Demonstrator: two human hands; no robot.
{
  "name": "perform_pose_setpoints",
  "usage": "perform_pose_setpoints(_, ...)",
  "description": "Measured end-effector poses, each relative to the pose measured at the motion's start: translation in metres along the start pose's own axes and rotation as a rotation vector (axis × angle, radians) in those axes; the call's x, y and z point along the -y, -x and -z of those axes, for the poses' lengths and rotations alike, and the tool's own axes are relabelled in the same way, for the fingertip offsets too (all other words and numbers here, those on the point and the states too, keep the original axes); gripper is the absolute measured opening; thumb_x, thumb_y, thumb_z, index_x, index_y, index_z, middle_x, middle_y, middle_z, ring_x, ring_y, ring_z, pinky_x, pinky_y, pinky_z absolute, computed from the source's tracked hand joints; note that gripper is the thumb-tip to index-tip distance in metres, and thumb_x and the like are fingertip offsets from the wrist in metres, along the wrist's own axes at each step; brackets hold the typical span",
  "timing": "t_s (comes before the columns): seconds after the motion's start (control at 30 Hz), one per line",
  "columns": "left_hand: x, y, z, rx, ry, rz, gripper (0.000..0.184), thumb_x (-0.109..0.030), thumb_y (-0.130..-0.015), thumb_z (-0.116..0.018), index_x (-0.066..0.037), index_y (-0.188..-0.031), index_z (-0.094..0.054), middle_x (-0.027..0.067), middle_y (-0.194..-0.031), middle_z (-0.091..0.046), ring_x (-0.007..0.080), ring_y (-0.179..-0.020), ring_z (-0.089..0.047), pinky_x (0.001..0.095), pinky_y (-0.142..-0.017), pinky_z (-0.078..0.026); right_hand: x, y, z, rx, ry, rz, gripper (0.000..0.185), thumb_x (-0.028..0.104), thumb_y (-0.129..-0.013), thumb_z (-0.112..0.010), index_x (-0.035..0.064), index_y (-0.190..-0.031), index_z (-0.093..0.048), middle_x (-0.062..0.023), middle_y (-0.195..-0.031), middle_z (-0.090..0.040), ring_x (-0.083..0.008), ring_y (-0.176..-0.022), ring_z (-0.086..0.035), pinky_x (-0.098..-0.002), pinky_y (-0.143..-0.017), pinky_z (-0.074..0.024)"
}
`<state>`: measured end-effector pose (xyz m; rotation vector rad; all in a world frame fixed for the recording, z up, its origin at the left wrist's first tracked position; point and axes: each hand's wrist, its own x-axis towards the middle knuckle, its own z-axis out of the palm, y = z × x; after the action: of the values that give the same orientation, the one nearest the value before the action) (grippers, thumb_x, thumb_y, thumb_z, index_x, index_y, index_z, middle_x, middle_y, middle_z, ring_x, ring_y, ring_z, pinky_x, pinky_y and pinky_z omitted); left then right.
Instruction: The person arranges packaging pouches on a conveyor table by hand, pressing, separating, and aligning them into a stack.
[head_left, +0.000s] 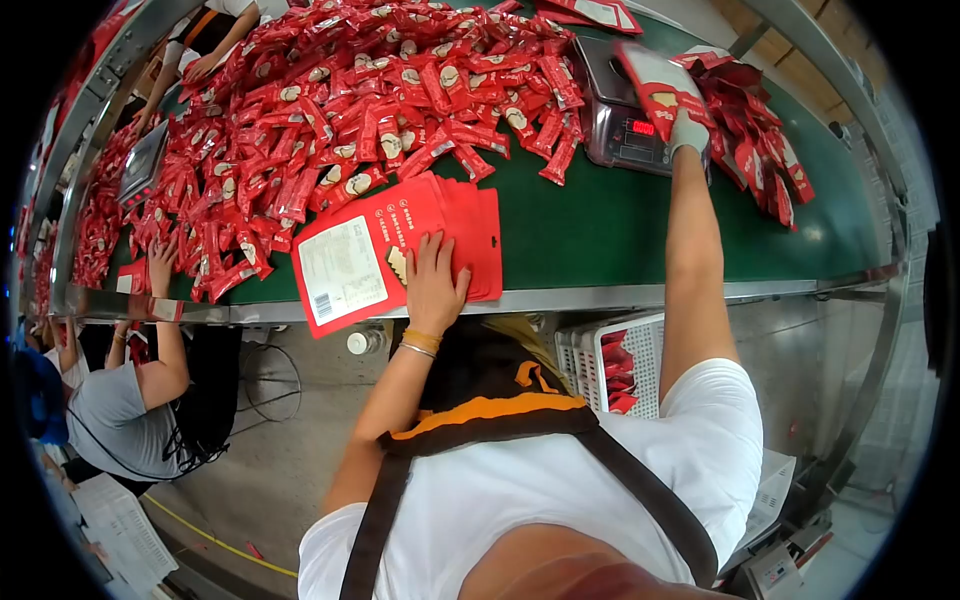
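My left hand (pixel 435 285) lies with its fingers stretched out on a stack of flat red pouches (pixel 465 240) at the table's near edge. The top pouch has a white label with a barcode. My right hand (pixel 688 132), in a pale glove, is closed on a red pouch (pixel 655 75) over the digital scale (pixel 618 140). That pouch partly covers the scale's top, and I cannot tell whether it touches it. The scale's red display is lit. Small red wrapped packets (pixel 400 90) lie heaped beyond my left hand.
More red pouches (pixel 770 165) are piled right of the scale. A second scale (pixel 145 165) stands among the packets at left. A co-worker in grey (pixel 130 410) reaches in there. White crates (pixel 645 365) stand below the table. A metal rail (pixel 560 300) edges the green surface.
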<state>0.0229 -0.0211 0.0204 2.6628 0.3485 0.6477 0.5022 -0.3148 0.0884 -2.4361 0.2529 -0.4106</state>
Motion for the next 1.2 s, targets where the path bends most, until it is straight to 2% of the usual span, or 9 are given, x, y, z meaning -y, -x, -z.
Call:
perform_pose_setpoints(0.17,0.006,0.002,-0.003,0.016,0.022,0.044,0.044,-0.026,-0.088,-0.06,-0.002,-0.124,-0.055,0.0163,-0.139,-0.047,0.0351,-0.134,-0.039,0.05,-0.113,-0.026,-0.018,0.023,0.029,0.001,-0.443,-0.194,0.08,0.068,-0.089,-0.047,-0.0072,-0.109,-0.065,-0.02,-0.116,-0.064,-0.0284,-0.094,-0.062,-0.0425,-0.079,-0.0492)
perform_pose_setpoints(0.23,0.007,0.003,-0.004,-0.01,0.038,0.027,0.042,-0.026,-0.088,-0.061,-0.002,-0.121,-0.057,0.0163,-0.137,-0.049,0.0353,-0.133,-0.04,0.0487,-0.113,-0.028,-0.026,0.062,0.052,-0.068,-1.254,-0.391,0.071,0.067,-0.091,-0.047,-0.0018,-0.095,-0.065,-0.0112,-0.1,-0.066,-0.0175,-0.083,-0.06,-0.0315,-0.071,-0.0494)
perform_pose_setpoints(0.37,0.004,0.002,-0.002,-0.018,0.051,0.028,0.04,-0.024,-0.087,-0.061,-0.002,-0.12,-0.058,0.0165,-0.136,-0.05,0.0355,-0.133,-0.041,0.0488,-0.112,-0.029,-0.11,0.127,0.045,-0.216,-1.134,-0.482,0.046,0.05,-0.096,-0.051,0.0068,-0.082,-0.06,0.0019,-0.061,-0.049,-0.0091,-0.049,-0.041,-0.0236,-0.046,-0.0332)
perform_pose_setpoints(0.7,0.003,0.002,-0.003,-0.019,0.053,0.022,0.037,-0.022,-0.087,-0.061,-0.002,-0.118,-0.059,0.0162,-0.134,-0.052,0.0355,-0.132,-0.043,0.0495,-0.11,-0.032,-0.132,0.195,0.049,-0.102,-0.878,-0.163,0.033,0.03,-0.102,-0.05,0.0043,-0.082,-0.059,0.0027,-0.062,-0.049,-0.0056,-0.054,-0.042,-0.0206,-0.049,-0.0322)
perform_pose_setpoints(0.93,0.001,0.001,-0.006,-0.003,0.012,0.026,0.037,-0.022,-0.087,-0.061,-0.001,-0.117,-0.059,0.0159,-0.133,-0.052,0.0353,-0.13,-0.044,0.0493,-0.109,-0.033,-0.054,0.15,0.058,0.105,-1.051,-0.357,0.066,0.07,-0.088,-0.05,0.0061,-0.097,-0.066,0.0036,-0.066,-0.05,-0.0064,-0.051,-0.04,-0.0217,-0.046,-0.0299)
perform_pose_setpoints(0.97,0.001,0.001,-0.005,-0.009,0.006,0.026,0.036,-0.022,-0.087,-0.061,-0.001,-0.117,-0.06,0.0163,-0.133,-0.053,0.0353,-0.129,-0.044,0.0489,-0.109,-0.034,-0.11,0.076,0.005,0.234,-1.018,0.004,0.073,0.072,-0.087,-0.049,0.0084,-0.12,-0.061,-0.001,-0.081,-0.061,-0.0103,-0.059,-0.053,-0.0204,-0.05,-0.0387)
perform_pose_setpoints(1.07,0.002,0.001,-0.005,-0.009,0.016,0.026,0.036,-0.021,-0.086,-0.062,-0.001,-0.115,-0.06,0.0173,-0.131,-0.054,0.0356,-0.127,-0.046,0.0479,-0.107,-0.036,0.001,0.042,0.028,0.219,-1.339,-0.425,0.06,0.033,-0.09,-0.068,0.0019,-0.135,-0.045,-0.0103,-0.119,-0.06,-0.0253,-0.109,-0.059,-0.0449,-0.089,-0.0505)
perform_pose_setpoints(1.13,0.003,0.001,-0.006,-0.048,0.049,0.044,0.035,-0.02,-0.085,-0.062,0.0,-0.114,-0.062,0.0187,-0.13,-0.055,0.0365,-0.123,-0.05,0.0466,-0.104,-0.038,-0.048,-0.079,-0.01,0.072,-0.339,0.085,0.042,0.025,-0.088,-0.067,0.0016,-0.121,-0.057,-0.0138,-0.112,-0.063,-0.0235,-0.101,-0.063,-0.037,-0.08,-0.0529)
perform_pose_setpoints(1.2,0.007,0.001,-0.007,-0.04,0.05,0.051,0.034,-0.019,-0.086,-0.062,0.001,-0.113,-0.062,0.0191,-0.13,-0.056,0.0372,-0.123,-0.05,0.0465,-0.104,-0.039,0.0,-0.038,0.081,-0.16,-0.162,0.159,0.028,0.023,-0.086,-0.063,0.003,-0.105,-0.066,-0.0143,-0.095,-0.068,-0.0228,-0.085,-0.067,-0.036,-0.072,-0.053)
